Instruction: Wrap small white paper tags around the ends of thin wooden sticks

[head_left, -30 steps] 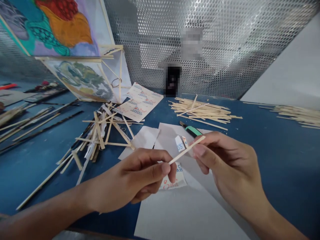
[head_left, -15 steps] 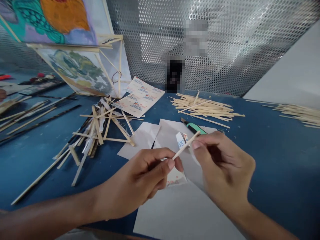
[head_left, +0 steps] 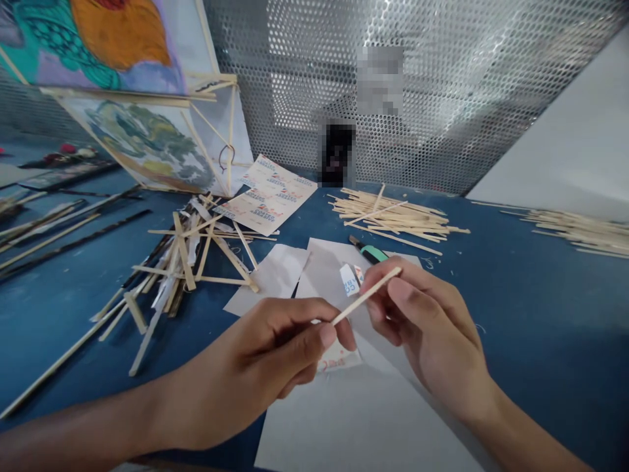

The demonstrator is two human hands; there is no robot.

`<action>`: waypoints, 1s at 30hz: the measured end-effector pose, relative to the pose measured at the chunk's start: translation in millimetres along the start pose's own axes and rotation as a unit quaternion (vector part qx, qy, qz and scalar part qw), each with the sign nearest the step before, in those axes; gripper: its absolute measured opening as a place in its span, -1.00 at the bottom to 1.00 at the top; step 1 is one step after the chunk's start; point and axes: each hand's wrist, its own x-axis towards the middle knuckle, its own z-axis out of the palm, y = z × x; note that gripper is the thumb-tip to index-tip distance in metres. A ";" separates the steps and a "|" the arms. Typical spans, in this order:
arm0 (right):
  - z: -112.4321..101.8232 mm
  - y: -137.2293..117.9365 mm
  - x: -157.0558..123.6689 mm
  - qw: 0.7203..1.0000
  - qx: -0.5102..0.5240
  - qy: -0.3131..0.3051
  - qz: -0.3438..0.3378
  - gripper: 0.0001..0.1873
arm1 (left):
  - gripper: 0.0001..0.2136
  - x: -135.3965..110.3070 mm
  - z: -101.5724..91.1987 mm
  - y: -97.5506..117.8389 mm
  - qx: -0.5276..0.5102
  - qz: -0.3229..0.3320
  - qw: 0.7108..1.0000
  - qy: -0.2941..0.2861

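Observation:
A thin, pale wooden stick (head_left: 364,297) slants up to the right between my two hands. My left hand (head_left: 275,360) pinches its lower end between thumb and fingers. At the upper end, my right hand (head_left: 432,328) has its index finger behind the stick and its thumb close against it; the tip sticks out past the thumb. Beneath my hands lie a large pale sheet (head_left: 354,419) and a printed scrap (head_left: 339,357). Partly hidden behind my right hand is a green-handled cutter (head_left: 372,254). A small white printed piece (head_left: 349,280) lies left of my right fingers.
One pile of pale sticks (head_left: 393,213) lies at the back, another bundle (head_left: 584,231) at the right. Crossed sticks and strips (head_left: 181,262) spread over the left. Printed sandpaper backing (head_left: 270,196) rests near propped paintings (head_left: 147,137). Behind stands a perforated metal panel (head_left: 295,78).
My right fingers have shifted on the stick: the thumb has slid off to its lower side, and the fingers show behind it. My left hand keeps its pinch. The view has moved slightly.

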 end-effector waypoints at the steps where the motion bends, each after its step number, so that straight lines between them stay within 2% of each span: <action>1: 0.9 -1.6 -1.8 1.000 -0.014 0.001 -0.011 -0.77 | -0.72 -0.4 0.2 0.3 0.007 0.000 1.000 -0.001; 9: -3.9 -8.3 -8.0 0.997 -0.045 -0.035 -0.053 -0.76 | -0.75 -2.1 -2.2 4.8 -0.014 -0.008 1.000 -0.027; 13: -4.0 -9.6 -10.4 0.996 -0.053 -0.040 -0.055 -0.78 | -0.76 -2.9 -2.9 3.8 -0.056 -0.012 0.998 -0.036; 17: -2.2 -9.3 -10.2 0.996 -0.059 -0.037 -0.060 -0.76 | -0.76 -2.9 -4.4 0.4 -0.079 -0.027 0.996 -0.041; 24: -3.8 -7.9 -5.9 0.997 -0.067 -0.015 -0.040 -0.77 | -0.75 -0.1 -2.7 2.8 -0.025 -0.006 1.000 -0.008; 30: -4.6 -5.5 -6.3 0.997 -0.062 -0.011 -0.035 -0.76 | -0.74 1.9 -5.0 2.0 -0.058 -0.037 0.997 -0.036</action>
